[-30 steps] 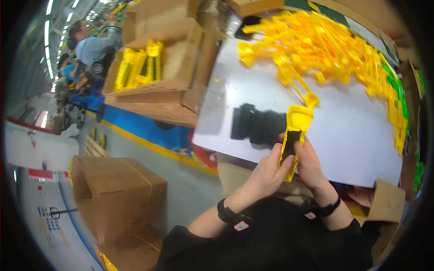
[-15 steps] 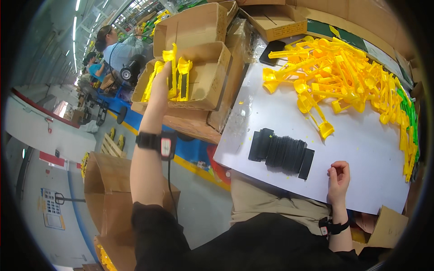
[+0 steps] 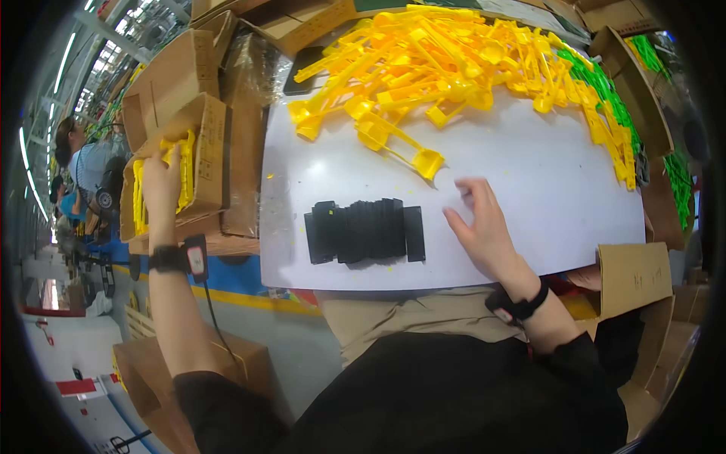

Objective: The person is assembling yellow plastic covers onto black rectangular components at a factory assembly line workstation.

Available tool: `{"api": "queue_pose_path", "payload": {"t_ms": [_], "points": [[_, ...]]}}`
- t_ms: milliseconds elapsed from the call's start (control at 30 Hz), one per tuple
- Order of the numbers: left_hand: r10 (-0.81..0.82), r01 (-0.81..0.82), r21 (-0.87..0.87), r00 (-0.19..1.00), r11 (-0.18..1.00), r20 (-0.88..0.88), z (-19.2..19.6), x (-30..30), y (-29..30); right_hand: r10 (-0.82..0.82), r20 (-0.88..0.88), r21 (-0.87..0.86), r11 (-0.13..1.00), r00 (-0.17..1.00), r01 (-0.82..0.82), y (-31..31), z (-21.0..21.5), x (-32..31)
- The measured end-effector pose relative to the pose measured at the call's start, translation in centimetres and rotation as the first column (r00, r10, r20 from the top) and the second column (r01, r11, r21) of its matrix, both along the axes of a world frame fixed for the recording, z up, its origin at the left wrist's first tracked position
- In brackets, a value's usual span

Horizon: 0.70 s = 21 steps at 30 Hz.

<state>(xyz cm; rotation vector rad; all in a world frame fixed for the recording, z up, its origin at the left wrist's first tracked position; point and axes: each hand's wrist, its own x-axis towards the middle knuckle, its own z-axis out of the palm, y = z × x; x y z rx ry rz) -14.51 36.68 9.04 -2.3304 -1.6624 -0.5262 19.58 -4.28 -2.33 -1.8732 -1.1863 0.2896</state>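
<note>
My left hand (image 3: 162, 184) reaches out to the left into an open cardboard box (image 3: 214, 151) that holds yellow plastic pieces (image 3: 184, 170). Its fingers lie among those pieces, and their grip is hidden. My right hand (image 3: 484, 227) rests on the white table top (image 3: 544, 181) with fingers spread and nothing in it. It is just right of a row of flat black parts (image 3: 363, 231). A single yellow clip-like part (image 3: 404, 147) lies above that row. A big heap of the same yellow parts (image 3: 454, 64) covers the far side of the table.
Green plastic parts (image 3: 614, 121) run along the table's right edge beside cardboard boxes (image 3: 631, 83). More cartons stand at the far left (image 3: 162, 76) and on the floor (image 3: 144, 371). Another person (image 3: 79, 159) works at the far left.
A second ago both hands held a yellow part above the black row. My left hand then carried it to the box on the left, and my right hand has moved forward onto the table.
</note>
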Motion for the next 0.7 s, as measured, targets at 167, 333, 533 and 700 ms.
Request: {"api": "queue_pose_path", "payload": {"t_ms": [167,333,533,700], "points": [[-0.562,0.529,0.197,0.735,0.826,0.379,0.9,9.8,-15.5,-0.054,0.354,0.0,0.998,0.934,0.058,5.6,-1.9,4.1],[-0.364,0.817,-0.181,0.428,0.548,0.828,-3.3,8.9,-26.8,0.137,0.052,-0.012,0.991,0.989,-0.137,3.8,3.5,5.8],[0.752,0.919,-0.163,0.389,-0.36,0.533,-9.5,9.3,-31.5,0.753,0.235,-0.263,0.658,0.615,-0.705,-0.5,8.7,1.4],[0.574,0.804,-0.455,0.592,-0.382,0.566,-9.0,10.1,-34.5,0.602,0.196,-0.113,0.798,0.774,-0.592,0.0,2.9,0.2]]}}
